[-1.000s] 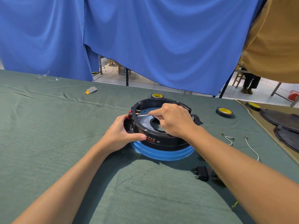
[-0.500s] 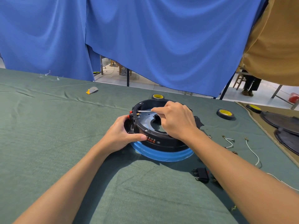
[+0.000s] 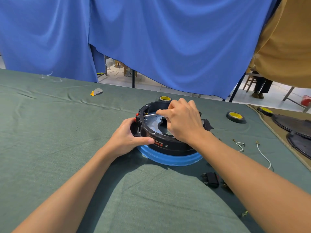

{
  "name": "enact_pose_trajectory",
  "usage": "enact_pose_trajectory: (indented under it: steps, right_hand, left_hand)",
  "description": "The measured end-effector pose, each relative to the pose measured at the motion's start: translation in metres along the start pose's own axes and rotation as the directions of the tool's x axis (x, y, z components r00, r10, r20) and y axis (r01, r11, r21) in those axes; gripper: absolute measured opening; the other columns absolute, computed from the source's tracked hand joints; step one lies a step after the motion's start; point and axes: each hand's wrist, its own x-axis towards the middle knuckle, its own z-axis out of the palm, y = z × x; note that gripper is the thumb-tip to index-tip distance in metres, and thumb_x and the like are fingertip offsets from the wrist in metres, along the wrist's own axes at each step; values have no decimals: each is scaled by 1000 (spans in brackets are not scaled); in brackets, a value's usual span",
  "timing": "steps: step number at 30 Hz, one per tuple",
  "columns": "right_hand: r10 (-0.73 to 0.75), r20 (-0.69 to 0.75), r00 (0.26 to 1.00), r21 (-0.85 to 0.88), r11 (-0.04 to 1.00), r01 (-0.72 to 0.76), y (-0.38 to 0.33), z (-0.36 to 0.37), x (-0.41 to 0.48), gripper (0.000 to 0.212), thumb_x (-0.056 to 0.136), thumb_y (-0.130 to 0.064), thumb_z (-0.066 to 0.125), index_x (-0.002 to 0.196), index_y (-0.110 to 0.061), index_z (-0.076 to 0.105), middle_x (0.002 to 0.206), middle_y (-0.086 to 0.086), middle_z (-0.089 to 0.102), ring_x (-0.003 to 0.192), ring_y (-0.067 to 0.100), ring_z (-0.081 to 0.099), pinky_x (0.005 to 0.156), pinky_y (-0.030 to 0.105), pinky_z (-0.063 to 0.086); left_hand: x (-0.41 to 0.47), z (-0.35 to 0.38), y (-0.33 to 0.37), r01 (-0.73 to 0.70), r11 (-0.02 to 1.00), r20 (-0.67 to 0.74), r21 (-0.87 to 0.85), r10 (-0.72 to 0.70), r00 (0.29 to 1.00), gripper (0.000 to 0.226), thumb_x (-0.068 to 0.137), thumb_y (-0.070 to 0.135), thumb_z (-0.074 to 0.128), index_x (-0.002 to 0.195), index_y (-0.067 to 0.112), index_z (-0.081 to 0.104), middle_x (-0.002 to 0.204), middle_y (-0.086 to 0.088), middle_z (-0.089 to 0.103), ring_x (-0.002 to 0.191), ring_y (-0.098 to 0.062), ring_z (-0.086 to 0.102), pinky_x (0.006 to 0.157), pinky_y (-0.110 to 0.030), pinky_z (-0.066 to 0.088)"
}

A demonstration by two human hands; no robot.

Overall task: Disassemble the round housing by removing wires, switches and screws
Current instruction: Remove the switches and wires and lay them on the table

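The round black housing (image 3: 168,143) with a blue base ring (image 3: 170,159) sits mid-table on the green cloth. My left hand (image 3: 127,138) grips its left side beside a red switch (image 3: 137,115). My right hand (image 3: 183,121) reaches over the housing and pinches a thin white wire (image 3: 151,114) that runs to a terminal at the left inner wall. Removed parts lie to the right: a black switch (image 3: 211,179) and loose white wires (image 3: 239,145), (image 3: 264,156).
Rolls of black tape with yellow cores (image 3: 235,116), (image 3: 165,98), (image 3: 265,110) lie behind and right. Dark round covers (image 3: 296,125) rest on a tan mat at far right. A small grey-and-yellow piece (image 3: 96,91) lies far left. Blue curtain hangs behind the table.
My right hand has shifted slightly back and up along the housing while still pinching the white wire. My left hand holds the same grip.
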Motion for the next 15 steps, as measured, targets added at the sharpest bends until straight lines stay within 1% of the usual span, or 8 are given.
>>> enact_pose_trajectory:
  steps: [9, 12, 15]
  right_hand:
    - [-60, 1, 998, -58, 997, 60, 1, 1, 4, 39, 92, -18, 53, 125, -38, 62, 97, -1, 57, 94, 21, 47, 71, 37, 22]
    - [-75, 3, 997, -69, 995, 75, 1, -1, 5, 39, 91, -19, 54, 124, -38, 62, 97, -1, 56, 93, 20, 46, 71, 37, 21]
    - [-80, 16, 997, -83, 993, 81, -1, -4, 3, 39, 91, -20, 52, 125, -36, 61, 100, 1, 58, 95, 22, 48, 72, 36, 22]
  left_hand:
    - [3, 2, -2, 2, 1000, 13, -25, -2, 1000, 100, 40, 70, 87, 124, 23, 59, 126, -6, 62, 118, -24, 59, 103, -49, 46]
    - [3, 3, -2, 3, 1000, -1, -28, -3, 1000, 103, 38, 72, 87, 124, 23, 58, 126, -6, 62, 118, -24, 59, 104, -49, 45]
    - [3, 4, -2, -7, 1000, -11, -4, 7, 1000, 104, 38, 75, 84, 125, 23, 58, 125, -6, 62, 118, -23, 58, 104, -48, 45]
